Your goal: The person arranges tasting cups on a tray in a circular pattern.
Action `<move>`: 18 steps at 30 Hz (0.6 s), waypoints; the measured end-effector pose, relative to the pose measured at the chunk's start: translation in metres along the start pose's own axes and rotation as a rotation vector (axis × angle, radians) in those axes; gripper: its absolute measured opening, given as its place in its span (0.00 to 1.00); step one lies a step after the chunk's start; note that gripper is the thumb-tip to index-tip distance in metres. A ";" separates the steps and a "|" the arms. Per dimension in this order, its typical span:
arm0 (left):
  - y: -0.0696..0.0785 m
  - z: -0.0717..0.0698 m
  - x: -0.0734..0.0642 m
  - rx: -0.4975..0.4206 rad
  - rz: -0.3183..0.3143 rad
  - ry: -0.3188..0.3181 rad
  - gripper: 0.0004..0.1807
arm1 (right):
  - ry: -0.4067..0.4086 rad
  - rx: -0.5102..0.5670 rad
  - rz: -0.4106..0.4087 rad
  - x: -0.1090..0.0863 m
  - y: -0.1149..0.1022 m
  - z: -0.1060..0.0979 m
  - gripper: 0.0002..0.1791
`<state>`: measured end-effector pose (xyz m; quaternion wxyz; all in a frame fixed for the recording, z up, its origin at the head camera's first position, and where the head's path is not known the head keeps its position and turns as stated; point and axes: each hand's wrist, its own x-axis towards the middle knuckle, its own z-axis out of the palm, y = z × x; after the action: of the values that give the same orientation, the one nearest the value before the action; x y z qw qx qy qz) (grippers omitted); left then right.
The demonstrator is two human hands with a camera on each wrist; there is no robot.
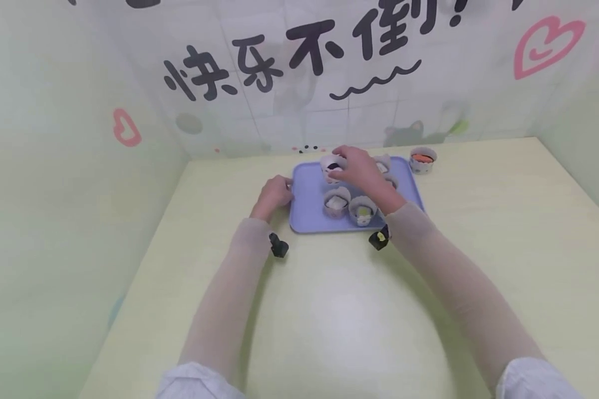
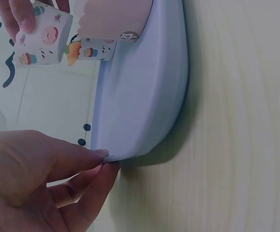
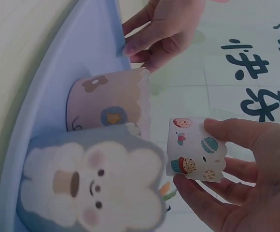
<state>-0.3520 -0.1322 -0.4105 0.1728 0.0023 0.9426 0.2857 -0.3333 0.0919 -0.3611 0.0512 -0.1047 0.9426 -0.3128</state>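
My left hand (image 1: 274, 192) pinches the left rim of a blue-lavender tray (image 1: 305, 219) between thumb and fingers; the left wrist view shows this grip at the tray's corner (image 2: 116, 150). With thumb and fingertips, my right hand (image 1: 361, 169) holds a small white paper baking cup (image 3: 195, 150) printed with cupcakes and donuts, over the back left of the tray. Dark contents show inside it from above. In front stand a pinkish baking cup (image 1: 335, 209) with white contents and a bear-printed baking cup (image 3: 96, 186) with yellow-green and white contents. My right hand and forearm partly hide further cups.
Another baking cup (image 1: 422, 163) with orange contents stands on the table just beyond the tray's back right corner. Behind the table rises a white wall (image 1: 279, 122) with black lettering. Black wrist cameras (image 1: 278, 245) sit under both wrists.
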 end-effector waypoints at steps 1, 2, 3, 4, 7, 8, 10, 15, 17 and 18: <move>0.000 0.000 0.000 0.001 0.000 0.003 0.33 | 0.004 -0.012 0.002 0.002 -0.002 0.003 0.35; 0.000 0.000 0.000 0.001 0.001 0.005 0.33 | 0.009 -0.022 0.001 0.003 -0.004 0.005 0.34; 0.001 0.000 0.000 -0.002 0.000 0.007 0.32 | 0.013 -0.031 0.002 0.004 -0.005 0.007 0.34; 0.000 0.001 0.000 -0.004 -0.002 0.007 0.32 | 0.014 -0.032 0.006 0.004 -0.006 0.010 0.33; 0.000 0.003 -0.001 -0.009 0.003 0.010 0.32 | 0.003 -0.029 0.022 0.005 -0.006 0.015 0.33; 0.000 0.003 -0.001 -0.006 0.005 0.013 0.32 | -0.007 -0.031 0.029 0.005 -0.006 0.016 0.33; 0.000 0.004 0.000 0.000 0.008 0.022 0.32 | -0.034 -0.023 0.043 0.005 -0.004 0.018 0.34; 0.000 0.003 0.000 0.011 -0.002 0.024 0.32 | -0.077 -0.014 0.056 0.008 -0.001 0.023 0.34; 0.001 0.002 0.000 0.005 -0.007 0.012 0.32 | -0.083 -0.010 0.061 0.009 -0.001 0.025 0.33; 0.001 0.002 0.000 0.001 -0.011 0.007 0.32 | -0.088 -0.011 0.063 0.010 0.000 0.026 0.33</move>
<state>-0.3518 -0.1304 -0.4111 0.1711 -0.0036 0.9433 0.2843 -0.3385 0.0744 -0.3821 0.1019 -0.0887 0.9441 -0.3008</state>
